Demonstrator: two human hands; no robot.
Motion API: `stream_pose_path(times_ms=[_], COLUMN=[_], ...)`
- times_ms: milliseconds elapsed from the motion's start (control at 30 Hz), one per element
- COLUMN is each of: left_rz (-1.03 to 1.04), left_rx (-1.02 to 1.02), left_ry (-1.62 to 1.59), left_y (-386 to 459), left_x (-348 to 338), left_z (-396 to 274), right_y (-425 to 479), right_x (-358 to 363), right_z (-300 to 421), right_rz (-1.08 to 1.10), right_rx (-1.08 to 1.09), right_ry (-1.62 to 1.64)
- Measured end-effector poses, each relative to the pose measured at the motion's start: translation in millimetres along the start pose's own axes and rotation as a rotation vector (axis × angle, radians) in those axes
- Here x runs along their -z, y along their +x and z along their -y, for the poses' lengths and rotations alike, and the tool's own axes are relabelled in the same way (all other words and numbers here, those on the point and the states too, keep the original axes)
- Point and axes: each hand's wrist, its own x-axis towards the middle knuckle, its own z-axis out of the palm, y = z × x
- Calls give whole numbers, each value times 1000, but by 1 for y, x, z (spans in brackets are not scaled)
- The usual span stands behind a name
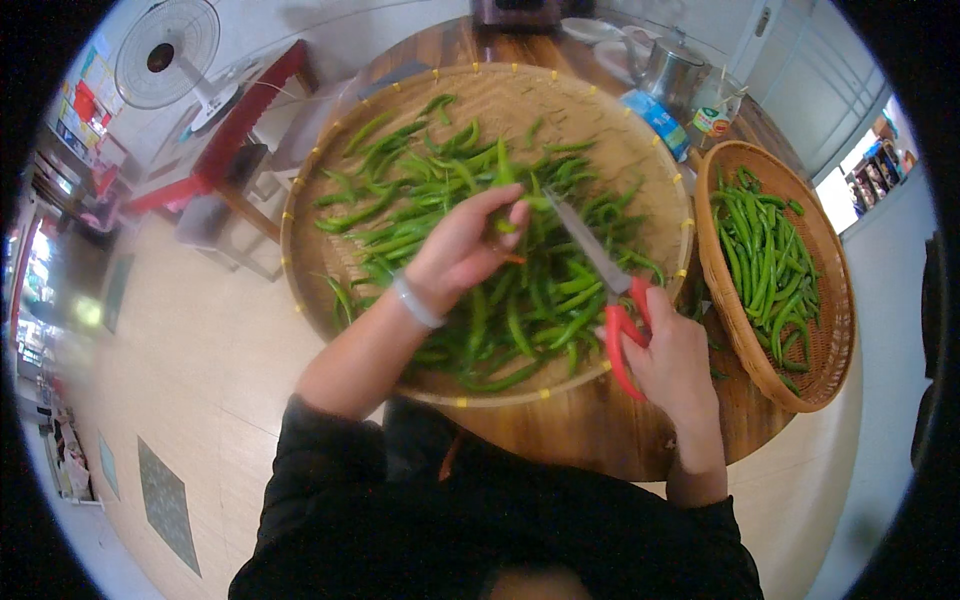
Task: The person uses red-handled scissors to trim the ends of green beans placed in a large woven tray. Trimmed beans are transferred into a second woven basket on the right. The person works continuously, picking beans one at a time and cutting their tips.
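My left hand (471, 244) is closed around a few green chili peppers (504, 169), above a heap of green peppers (480, 315) on a large round woven bamboo tray (300, 262). In my right hand (667, 352) is a pair of scissors (592, 244) with red handles, at the tray's right front edge. The blades point up and left, their tips close to the peppers in my left hand. Blur hides whether the tips touch them. More green peppers (765, 255) lie in an oval wicker basket (836, 330) to the right.
The tray and basket stand on a round wooden table (585, 435). Behind them are a metal kettle (671, 67), a glass jar (716, 101), a blue packet (656, 120) and plates (615, 60). At the left are a white fan (169, 56), a red-edged table (217, 142) and a stool (217, 217).
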Motion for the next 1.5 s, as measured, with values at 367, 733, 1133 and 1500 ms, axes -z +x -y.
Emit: stream_pose_path(times_ms=[367, 733, 1133, 1500], left_rz=[-50, 72, 444, -374], left_rx=[-89, 87, -232, -725], left_ry=[100, 417, 1057, 2307], left_y=[3, 63, 101, -16], left_x=[-1, -104, -157, 27], left_z=[-4, 44, 98, -23], right_y=[-7, -8, 0, -3], right_x=[1, -7, -14, -8], right_z=[-18, -21, -21, -13], right_rz=[113, 120, 164, 126], right_rx=[-212, -140, -109, -184], right_ry=[-121, -66, -24, -231])
